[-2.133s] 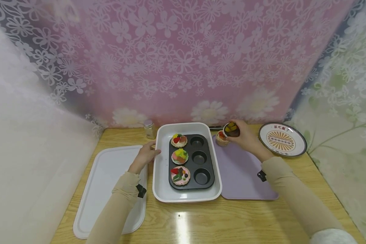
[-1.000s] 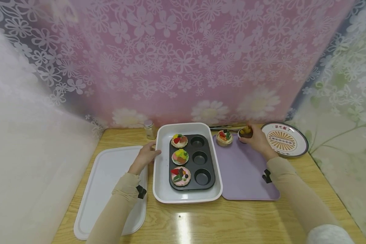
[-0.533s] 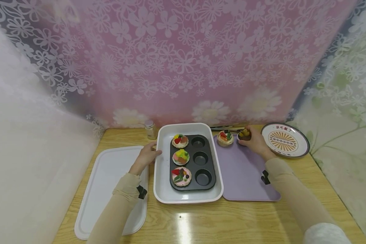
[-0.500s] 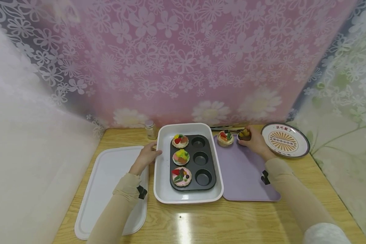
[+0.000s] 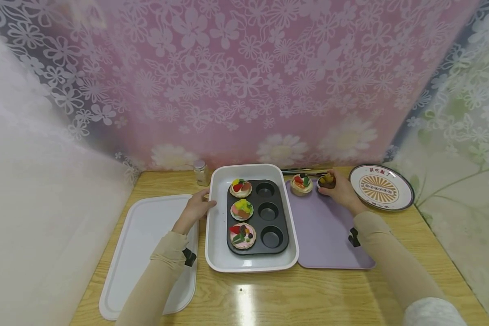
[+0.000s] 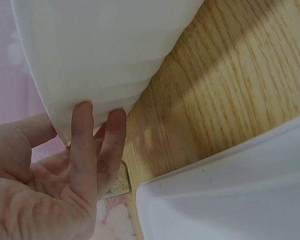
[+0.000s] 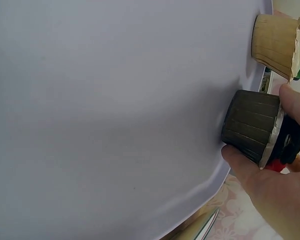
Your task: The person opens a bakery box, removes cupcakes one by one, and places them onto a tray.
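My right hand (image 5: 343, 192) pinches a dark-cupped cupcake (image 7: 250, 122) with yellow pieces on top, at the far right corner of the lilac tray (image 5: 328, 231). Its base meets the tray surface, and fingers partly hide the topping. Left of it stands a pale-cupped cupcake (image 5: 300, 186) with red and green fruit. With the thumb over the rim and fingers against the outer wall, my left hand (image 5: 194, 209) grips the deep white pan (image 5: 216, 244). Inside that pan lies a black muffin tin (image 5: 256, 199); fruit-topped cupcakes (image 5: 241, 209) fill its left column, and its right cups are bare.
A flat white tray (image 5: 146, 253) lies at the left, a small lidded jar (image 5: 201, 174) behind it. At the right back is a round patterned plate (image 5: 381, 187). Thin sticks (image 5: 293, 171) lie behind the lilac tray. Curtains close off the back and sides.
From above the pale-cupped cupcake, my right hand has carried the dark-cupped one rightward and down to the lilac tray's far corner. Over the last half second both hands stay almost still.
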The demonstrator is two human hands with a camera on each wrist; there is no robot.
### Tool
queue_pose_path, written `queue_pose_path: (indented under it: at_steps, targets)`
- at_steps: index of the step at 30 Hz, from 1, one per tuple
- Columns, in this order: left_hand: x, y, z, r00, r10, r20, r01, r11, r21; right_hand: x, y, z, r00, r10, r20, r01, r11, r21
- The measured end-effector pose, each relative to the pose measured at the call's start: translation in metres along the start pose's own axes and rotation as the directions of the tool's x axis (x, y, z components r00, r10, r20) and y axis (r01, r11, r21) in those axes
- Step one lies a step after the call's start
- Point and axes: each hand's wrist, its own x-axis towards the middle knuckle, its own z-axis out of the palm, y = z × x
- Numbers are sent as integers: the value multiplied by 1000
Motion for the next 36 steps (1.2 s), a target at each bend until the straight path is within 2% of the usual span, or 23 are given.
queue_pose_path:
  at_steps: [5, 9, 13, 18, 21, 26, 32, 36]
  targets:
    - [1, -1, 0, 1000, 2, 7, -2, 1000, 0, -2, 1, -2, 1000, 8, 16, -8, 1000, 21]
    - [1, -2, 0, 1000, -1, 8, 1, 1000, 7, -5, -6, -11, 1000, -8, -16, 9, 998, 60]
    - [1, -3, -1, 1000, 6, 2, -6, 1000, 14, -10, -29, -25, 994, -84, -71, 89, 993, 80]
    - [2, -3, -2, 1000, 8, 9, -8, 1000, 2, -18, -66, -26, 980, -187, -70, 193, 977, 88]
    - [2, -4, -1, 1000, 5, 15, -5, 1000, -6, -22, -88, -20, 970, -240, -49, 243, 967, 74]
    - [2, -6, -1, 1000, 2, 14, -1, 1000, -10, -31, -122, -6, 954, -297, 31, 291, 949, 120]
    - [3, -7, -1, 1000, -6, 14, 7, 1000, -7, -45, -150, 15, 909, -394, 139, 369, 913, 175]
    - [4, -7, -2, 1000, 1, 16, -1, 1000, -12, -54, -167, 28, 888, -415, 198, 381, 905, 191]
